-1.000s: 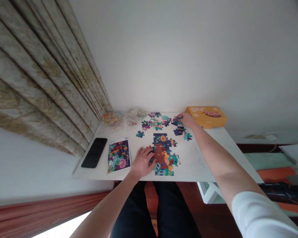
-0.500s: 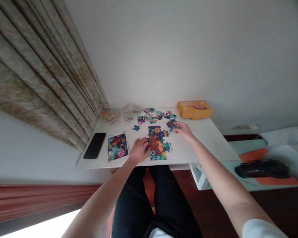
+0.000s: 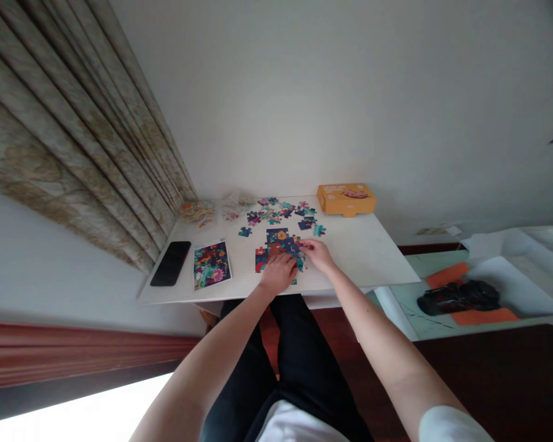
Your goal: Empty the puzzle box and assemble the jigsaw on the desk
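Note:
A partly joined jigsaw puzzle (image 3: 274, 237) lies near the front edge of the white table. My left hand (image 3: 279, 271) rests over its lower part, fingers stretched out flat and hiding much of the brown area. At the puzzle's right edge, my right hand (image 3: 317, 253) pinches a small dark puzzle piece (image 3: 303, 247), mostly covered by the fingertips. Loose puzzle pieces (image 3: 271, 216) are scattered behind the puzzle, with a teal piece (image 3: 319, 230) and a dark blue piece (image 3: 306, 223) beyond my right hand. A picture card (image 3: 212, 265) of the colourful design lies to the left.
A black phone (image 3: 170, 264) lies at the table's left edge. Clear bags (image 3: 236, 205) and orange-toned pieces (image 3: 197, 213) sit at the back left, by the curtain (image 3: 133, 135). A yellow box (image 3: 348, 200) stands at the back right. A lower glass surface (image 3: 424, 322) holds a black object (image 3: 458, 297).
My right hand has moved from the loose pieces to the puzzle's right edge. My left hand has shifted right, from the puzzle's left side onto its lower part. The view has tilted slightly.

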Demonstrator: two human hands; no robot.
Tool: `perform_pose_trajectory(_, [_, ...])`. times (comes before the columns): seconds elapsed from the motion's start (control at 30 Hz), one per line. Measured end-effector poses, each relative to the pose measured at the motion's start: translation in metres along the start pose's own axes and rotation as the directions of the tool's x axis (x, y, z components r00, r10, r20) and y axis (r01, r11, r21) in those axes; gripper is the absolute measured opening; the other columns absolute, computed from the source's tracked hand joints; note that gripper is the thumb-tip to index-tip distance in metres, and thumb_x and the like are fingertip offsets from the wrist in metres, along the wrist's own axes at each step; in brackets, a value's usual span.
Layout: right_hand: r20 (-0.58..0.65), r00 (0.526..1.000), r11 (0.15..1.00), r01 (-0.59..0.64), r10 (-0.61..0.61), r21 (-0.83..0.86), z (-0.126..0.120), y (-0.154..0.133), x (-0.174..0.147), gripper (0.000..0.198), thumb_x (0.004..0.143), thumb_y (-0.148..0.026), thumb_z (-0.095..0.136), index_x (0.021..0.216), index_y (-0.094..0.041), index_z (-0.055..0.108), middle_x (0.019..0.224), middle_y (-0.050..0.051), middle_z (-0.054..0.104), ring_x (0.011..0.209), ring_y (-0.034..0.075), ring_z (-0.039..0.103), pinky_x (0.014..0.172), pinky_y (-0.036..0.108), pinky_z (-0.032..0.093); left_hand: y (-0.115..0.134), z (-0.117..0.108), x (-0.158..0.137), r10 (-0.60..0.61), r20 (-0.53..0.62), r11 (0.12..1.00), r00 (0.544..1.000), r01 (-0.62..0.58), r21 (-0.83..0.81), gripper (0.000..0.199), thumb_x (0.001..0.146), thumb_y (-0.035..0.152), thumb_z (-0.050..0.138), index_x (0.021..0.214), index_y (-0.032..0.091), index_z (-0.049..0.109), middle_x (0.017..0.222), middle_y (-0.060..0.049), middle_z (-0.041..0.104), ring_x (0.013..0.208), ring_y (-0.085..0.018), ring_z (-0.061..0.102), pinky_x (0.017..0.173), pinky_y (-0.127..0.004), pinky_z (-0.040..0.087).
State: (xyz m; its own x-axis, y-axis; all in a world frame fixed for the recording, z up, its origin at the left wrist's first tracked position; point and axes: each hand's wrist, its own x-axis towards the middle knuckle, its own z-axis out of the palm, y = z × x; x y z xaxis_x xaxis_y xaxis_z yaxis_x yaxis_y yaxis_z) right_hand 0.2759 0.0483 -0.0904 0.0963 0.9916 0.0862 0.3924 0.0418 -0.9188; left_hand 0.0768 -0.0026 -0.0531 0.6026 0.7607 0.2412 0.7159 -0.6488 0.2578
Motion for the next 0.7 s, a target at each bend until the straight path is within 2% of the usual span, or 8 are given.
perform_pose_trajectory(0.1, [-0.011,0.998,0.987,0.066,-0.068,-0.146,0.002,0.004,-0.004,0.019,0.085,-0.026,0.070,0.101,-0.024,0.079,0.094,0.003,0.079,0.079,0.019,0.070,0.081,0.032,0.055,0.000,0.005,-0.003,-0.013,-0.011,1.000,1.000,0.013,0.000,0.025,0.102,0.027,0.057,0.121,0.020,0.071,0.132,-0.012,0.070,0.125,-0.029,0.065,0.110,-0.048,0.051])
perform_pose_trajectory(0.23, [-0.029,0.991,0.957,0.119,-0.131,-0.264,0.003,0.006,-0.011,0.022,0.088,-0.023,0.067,0.107,-0.025,0.078,0.100,0.003,0.078,0.077,0.018,0.066,0.080,0.032,0.054,-0.002,0.007,-0.008,-0.032,-0.032,0.999,0.999,0.032,-0.012,0.029,0.102,0.029,0.057,0.128,0.021,0.068,0.138,-0.012,0.067,0.130,-0.028,0.062,0.113,-0.048,0.049])
perform_pose_trajectory(0.43, [-0.017,0.980,0.931,0.184,-0.200,-0.316,0.002,0.004,-0.016,0.017,0.087,-0.020,0.067,0.099,-0.025,0.079,0.102,0.006,0.074,0.088,0.022,0.067,0.086,0.035,0.053,-0.001,0.014,-0.011,-0.072,-0.051,0.997,0.996,0.071,-0.016,0.038,0.102,0.034,0.057,0.139,0.025,0.063,0.150,-0.011,0.061,0.143,-0.030,0.053,0.125,-0.058,0.034])
perform_pose_trajectory(0.7, [-0.006,0.972,0.922,0.220,-0.234,-0.320,0.001,-0.002,-0.019,0.018,0.088,-0.020,0.065,0.098,-0.026,0.078,0.106,0.007,0.075,0.100,0.025,0.067,0.094,0.039,0.053,-0.003,0.016,-0.011,-0.082,-0.046,0.996,0.996,0.080,-0.044,0.039,0.104,0.034,0.052,0.140,0.024,0.063,0.150,-0.010,0.063,0.143,-0.029,0.054,0.126,-0.058,0.034])
